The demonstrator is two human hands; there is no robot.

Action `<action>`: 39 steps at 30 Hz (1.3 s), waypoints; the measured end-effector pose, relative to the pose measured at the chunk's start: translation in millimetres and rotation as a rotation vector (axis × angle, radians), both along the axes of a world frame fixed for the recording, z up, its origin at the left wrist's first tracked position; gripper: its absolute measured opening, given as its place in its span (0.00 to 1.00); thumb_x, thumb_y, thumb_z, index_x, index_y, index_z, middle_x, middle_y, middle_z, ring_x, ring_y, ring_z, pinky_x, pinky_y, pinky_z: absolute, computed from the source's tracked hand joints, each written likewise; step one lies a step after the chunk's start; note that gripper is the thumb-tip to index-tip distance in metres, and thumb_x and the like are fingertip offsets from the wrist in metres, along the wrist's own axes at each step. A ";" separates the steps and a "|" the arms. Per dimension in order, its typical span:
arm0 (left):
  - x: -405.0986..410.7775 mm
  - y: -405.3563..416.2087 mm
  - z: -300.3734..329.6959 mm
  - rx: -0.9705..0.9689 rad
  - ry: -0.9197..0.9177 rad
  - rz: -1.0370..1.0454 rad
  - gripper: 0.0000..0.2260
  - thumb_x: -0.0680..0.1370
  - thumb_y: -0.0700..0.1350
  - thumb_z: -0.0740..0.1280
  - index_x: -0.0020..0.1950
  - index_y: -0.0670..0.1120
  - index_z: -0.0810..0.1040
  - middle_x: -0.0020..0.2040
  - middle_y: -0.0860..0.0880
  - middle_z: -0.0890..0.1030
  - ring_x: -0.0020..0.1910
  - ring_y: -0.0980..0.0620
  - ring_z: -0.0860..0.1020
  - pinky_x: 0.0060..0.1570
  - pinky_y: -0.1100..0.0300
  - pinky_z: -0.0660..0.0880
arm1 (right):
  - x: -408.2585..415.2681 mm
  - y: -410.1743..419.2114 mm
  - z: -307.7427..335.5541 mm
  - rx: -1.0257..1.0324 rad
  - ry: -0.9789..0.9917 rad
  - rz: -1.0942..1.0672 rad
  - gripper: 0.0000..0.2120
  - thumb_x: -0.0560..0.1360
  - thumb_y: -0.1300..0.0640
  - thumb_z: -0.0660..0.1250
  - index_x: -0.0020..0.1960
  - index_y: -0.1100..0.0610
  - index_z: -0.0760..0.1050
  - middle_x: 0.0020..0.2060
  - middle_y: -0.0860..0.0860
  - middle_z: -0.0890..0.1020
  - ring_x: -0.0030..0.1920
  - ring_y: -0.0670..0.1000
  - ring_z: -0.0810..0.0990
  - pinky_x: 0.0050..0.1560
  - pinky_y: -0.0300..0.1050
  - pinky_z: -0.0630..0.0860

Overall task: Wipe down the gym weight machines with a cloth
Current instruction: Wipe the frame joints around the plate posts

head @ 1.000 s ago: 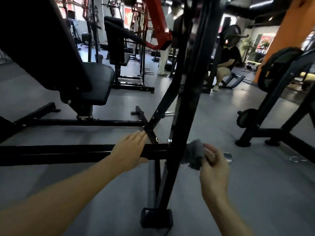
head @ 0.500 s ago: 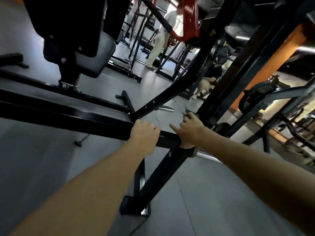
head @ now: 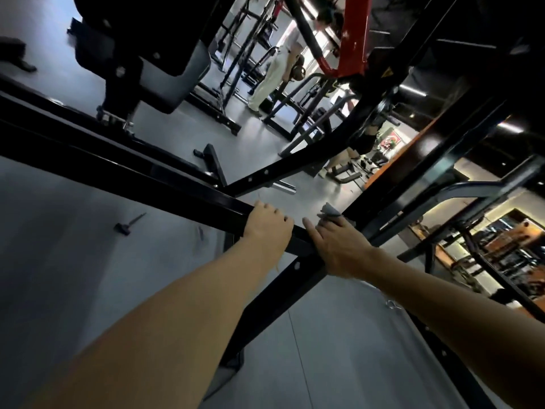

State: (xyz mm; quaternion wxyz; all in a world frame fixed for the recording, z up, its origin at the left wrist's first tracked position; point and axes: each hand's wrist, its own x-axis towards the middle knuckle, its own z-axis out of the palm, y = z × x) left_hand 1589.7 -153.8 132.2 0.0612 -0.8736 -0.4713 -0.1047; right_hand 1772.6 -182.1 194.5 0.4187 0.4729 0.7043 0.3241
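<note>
Your left hand (head: pixel 267 224) is curled over the black square-tube steel crossbar (head: pixel 124 169) of the weight machine, fingers wrapped over its top edge. Just beside it, your right hand (head: pixel 339 246) rests on the same crossbar where it meets the slanted black upright (head: pixel 283 281), its fingers pinching a small grey cloth (head: pixel 328 210) that sticks out beyond the fingertips above the grey gym floor (head: pixel 88 261).

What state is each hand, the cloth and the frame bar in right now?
Left hand: fingers curled over the black crossbar, gripping it.
Right hand: holds the grey cloth, resting against the frame joint.
Grey cloth: bunched, poking out past the fingers.
Black crossbar: fixed, glossy.
</note>
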 end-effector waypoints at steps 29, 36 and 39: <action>145.7 -64.8 -209.8 -0.454 -1.039 -0.279 0.41 0.82 0.43 0.63 0.81 0.46 0.33 0.81 0.52 0.31 0.80 0.55 0.34 0.80 0.56 0.51 | 78.4 -59.1 -35.1 0.002 -0.051 0.299 0.32 0.76 0.52 0.60 0.79 0.57 0.61 0.77 0.56 0.64 0.81 0.54 0.49 0.80 0.57 0.52; 128.3 -63.4 -211.7 -0.716 -1.303 -0.428 0.45 0.77 0.26 0.59 0.82 0.55 0.38 0.75 0.66 0.32 0.80 0.61 0.41 0.68 0.72 0.63 | 52.6 -48.4 -73.8 -0.163 -0.186 0.319 0.31 0.80 0.53 0.48 0.81 0.58 0.48 0.81 0.57 0.50 0.81 0.56 0.48 0.81 0.57 0.46; 127.8 -62.2 -208.2 -0.714 -1.349 -0.402 0.48 0.76 0.25 0.59 0.81 0.61 0.38 0.76 0.68 0.34 0.81 0.57 0.47 0.65 0.72 0.67 | 33.7 -28.6 -107.7 -0.054 -0.372 0.257 0.35 0.82 0.51 0.53 0.81 0.63 0.40 0.81 0.62 0.44 0.81 0.59 0.48 0.80 0.55 0.50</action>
